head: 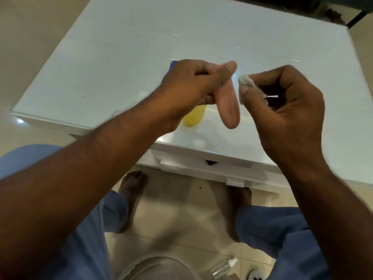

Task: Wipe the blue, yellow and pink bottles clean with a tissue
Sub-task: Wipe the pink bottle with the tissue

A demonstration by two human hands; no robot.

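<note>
Left hand [193, 87]: grips the pink bottle [228, 106] upright, exposing its side for wiping.
Right hand [282, 102]: fingers pinch the tissue [245, 81] just beside it.

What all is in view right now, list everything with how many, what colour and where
Pink tapered plastic bottle: one, pink, held in the left hand above the table.
Yellow plastic bottle: one, yellow, on the table, partly hidden behind the left hand.
Blue bottle: one, blue, on the table, mostly hidden.
Wadded white tissue: one, white, pinched in the right hand.
Glossy white table: one, white.
Clear round container: one, bottom edge.
Clear spray bottle: one, on the floor.
Left hand: one.
Right hand: one.
Bare feet: two, under the table edge.
</note>
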